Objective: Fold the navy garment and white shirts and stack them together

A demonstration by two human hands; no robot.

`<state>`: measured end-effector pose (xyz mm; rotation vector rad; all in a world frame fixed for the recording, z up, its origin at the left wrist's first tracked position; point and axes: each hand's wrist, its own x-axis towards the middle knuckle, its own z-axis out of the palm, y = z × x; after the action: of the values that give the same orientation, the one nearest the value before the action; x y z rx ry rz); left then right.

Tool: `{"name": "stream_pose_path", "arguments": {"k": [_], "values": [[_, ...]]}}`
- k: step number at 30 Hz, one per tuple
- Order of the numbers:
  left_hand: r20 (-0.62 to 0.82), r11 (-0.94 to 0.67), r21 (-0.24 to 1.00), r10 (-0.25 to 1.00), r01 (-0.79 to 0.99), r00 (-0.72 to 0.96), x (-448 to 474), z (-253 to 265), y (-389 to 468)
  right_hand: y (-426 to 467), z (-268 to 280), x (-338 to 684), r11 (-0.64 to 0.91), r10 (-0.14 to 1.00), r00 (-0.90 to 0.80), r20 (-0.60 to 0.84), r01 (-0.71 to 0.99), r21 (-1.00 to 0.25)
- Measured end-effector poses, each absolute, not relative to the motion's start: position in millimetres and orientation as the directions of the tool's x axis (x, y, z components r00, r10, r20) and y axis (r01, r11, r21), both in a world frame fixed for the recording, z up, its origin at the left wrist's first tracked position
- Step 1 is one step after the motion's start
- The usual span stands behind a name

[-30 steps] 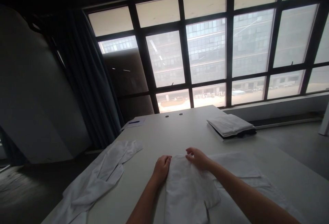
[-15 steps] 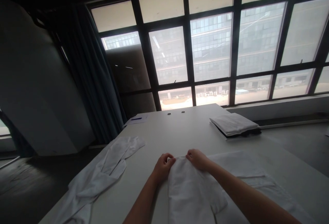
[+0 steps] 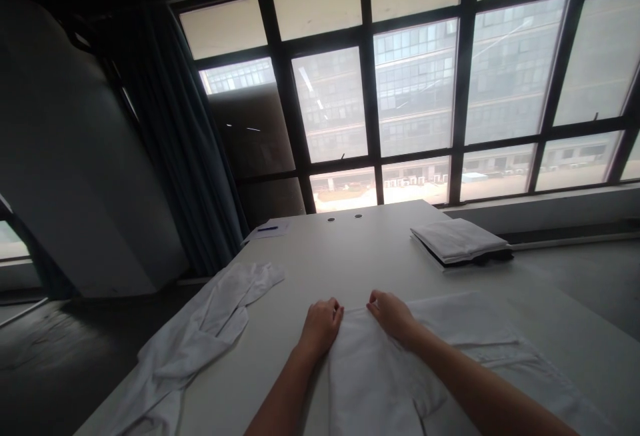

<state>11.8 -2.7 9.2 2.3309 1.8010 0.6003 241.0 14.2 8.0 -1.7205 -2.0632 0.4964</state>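
A white garment (image 3: 367, 376) lies on the white table in front of me, its left part folded over in a long strip and the rest spread flat to the right. At the strip's far left corner, my left hand (image 3: 321, 324) pinches the edge between thumb and fingers. My right hand (image 3: 391, 316) grips the same far edge a short way to the right, its fingers closed on the cloth. Between the two hands the edge runs nearly straight. My right forearm covers part of the garment, whose near end runs out of view.
A second white garment (image 3: 200, 346) lies crumpled along the table's left edge. At the back right sits a folded stack of white cloth (image 3: 460, 239) with something black beneath. Paper with a blue pen (image 3: 267, 228) rests at the far left of the table (image 3: 320, 259).
My left hand has turned slightly, its fingers now closed more tightly at the corner. The right hand stays on the edge, a little farther right in the picture. The view has shifted slightly.
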Motion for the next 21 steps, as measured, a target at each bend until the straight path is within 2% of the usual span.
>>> {"name": "stream_pose_path", "arguments": {"k": [6,21], "values": [[0.206,-0.249,0.256,0.958,0.934,0.199,14.8,4.8,-7.0,11.3,5.9,243.9,0.176,0.984,-0.154,0.085,0.869,-0.463],[0.226,-0.152,0.152,0.967,0.977,0.115,22.5,2.5,-14.8,-0.6,6.7,245.7,0.181,0.983,-0.159,0.093,0.93,-0.321]]}}
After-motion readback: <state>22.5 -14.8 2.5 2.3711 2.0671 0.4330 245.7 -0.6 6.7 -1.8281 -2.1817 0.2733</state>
